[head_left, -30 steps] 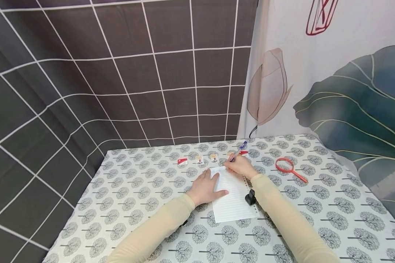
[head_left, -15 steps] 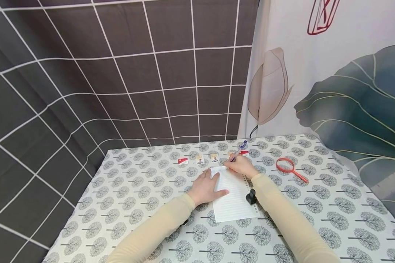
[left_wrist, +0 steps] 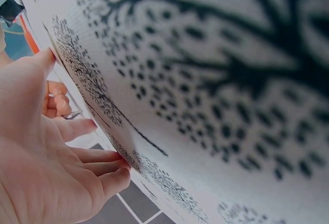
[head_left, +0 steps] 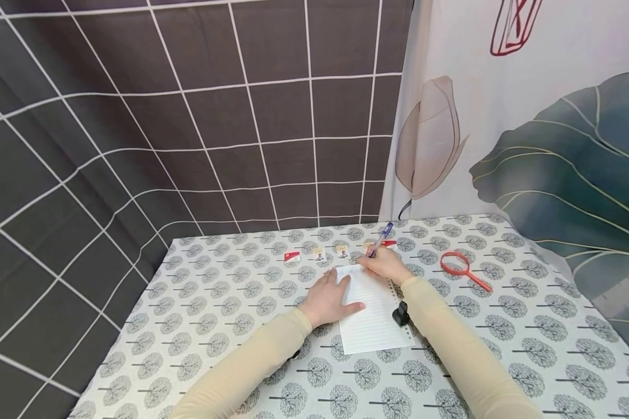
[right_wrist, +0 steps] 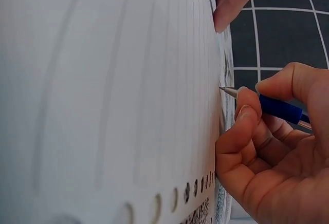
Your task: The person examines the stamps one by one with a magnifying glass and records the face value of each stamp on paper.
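Note:
A lined sheet of paper [head_left: 372, 320] with punched holes along its right edge lies on the patterned tablecloth. My left hand [head_left: 326, 299] rests over the sheet's left edge, thumb and fingers spread. In the left wrist view the left hand's fingers [left_wrist: 110, 170] are extended, touching the surface. My right hand [head_left: 385, 265] pinches a blue pen [head_left: 381, 237] at the top of the sheet. The right wrist view shows the pen's metal tip [right_wrist: 226, 90] right at the paper, with thumb and curled fingers around the blue barrel [right_wrist: 280, 108].
Behind the sheet, several small cards stretch in a row, among them a red and white card [head_left: 292, 256] and a yellowish card [head_left: 342, 251]. One red card [head_left: 389, 244] is partly behind the right hand. A red magnifying glass [head_left: 465, 270] lies to the right.
The pen and right hand have shifted only very slightly at the top of the sheet. The left hand stays in place on the paper.

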`<action>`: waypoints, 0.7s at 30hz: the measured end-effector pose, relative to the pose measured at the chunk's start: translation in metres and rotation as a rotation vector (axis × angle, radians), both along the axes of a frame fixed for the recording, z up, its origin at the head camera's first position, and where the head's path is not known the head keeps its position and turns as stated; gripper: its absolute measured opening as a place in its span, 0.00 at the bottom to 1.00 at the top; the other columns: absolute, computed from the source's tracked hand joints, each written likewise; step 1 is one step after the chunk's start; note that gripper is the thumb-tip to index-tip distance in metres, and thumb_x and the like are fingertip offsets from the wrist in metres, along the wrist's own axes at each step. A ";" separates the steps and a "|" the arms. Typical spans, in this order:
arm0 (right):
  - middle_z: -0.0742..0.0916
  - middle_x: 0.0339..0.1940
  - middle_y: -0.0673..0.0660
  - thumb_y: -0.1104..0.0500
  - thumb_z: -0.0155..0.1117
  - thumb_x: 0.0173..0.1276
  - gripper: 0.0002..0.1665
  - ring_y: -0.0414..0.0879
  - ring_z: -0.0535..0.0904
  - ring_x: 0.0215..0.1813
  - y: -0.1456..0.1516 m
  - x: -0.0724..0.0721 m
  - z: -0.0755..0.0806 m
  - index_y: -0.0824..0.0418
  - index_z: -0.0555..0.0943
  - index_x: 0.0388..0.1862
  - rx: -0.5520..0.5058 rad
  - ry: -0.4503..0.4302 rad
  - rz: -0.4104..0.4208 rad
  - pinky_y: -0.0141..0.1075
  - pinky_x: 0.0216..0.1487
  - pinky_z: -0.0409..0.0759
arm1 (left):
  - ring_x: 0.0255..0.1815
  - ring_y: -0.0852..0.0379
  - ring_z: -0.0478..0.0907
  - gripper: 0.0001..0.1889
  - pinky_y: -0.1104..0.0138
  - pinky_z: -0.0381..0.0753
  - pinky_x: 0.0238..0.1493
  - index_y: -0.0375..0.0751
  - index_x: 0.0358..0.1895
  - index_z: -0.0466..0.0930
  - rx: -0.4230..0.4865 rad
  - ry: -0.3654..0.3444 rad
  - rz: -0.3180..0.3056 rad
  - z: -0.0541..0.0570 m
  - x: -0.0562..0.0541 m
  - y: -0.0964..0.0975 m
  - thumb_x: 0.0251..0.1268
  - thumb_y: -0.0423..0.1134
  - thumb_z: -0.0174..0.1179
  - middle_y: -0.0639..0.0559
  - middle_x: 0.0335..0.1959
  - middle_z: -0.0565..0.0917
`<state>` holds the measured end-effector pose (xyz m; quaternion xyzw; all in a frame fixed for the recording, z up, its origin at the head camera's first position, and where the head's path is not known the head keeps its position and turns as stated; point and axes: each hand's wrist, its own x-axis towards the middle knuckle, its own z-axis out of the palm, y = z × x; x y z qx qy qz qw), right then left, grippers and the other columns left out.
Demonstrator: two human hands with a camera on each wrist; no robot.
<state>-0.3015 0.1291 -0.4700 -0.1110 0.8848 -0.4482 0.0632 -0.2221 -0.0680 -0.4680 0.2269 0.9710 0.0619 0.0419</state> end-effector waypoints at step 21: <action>0.82 0.22 0.53 0.57 0.65 0.70 0.10 0.42 0.73 0.22 0.005 0.002 -0.001 0.61 0.76 0.32 -0.074 -0.002 -0.040 0.29 0.24 0.74 | 0.75 0.35 0.62 0.46 0.51 0.65 0.74 0.39 0.75 0.66 -0.003 0.006 0.004 -0.003 0.000 0.001 0.67 0.73 0.49 0.26 0.73 0.64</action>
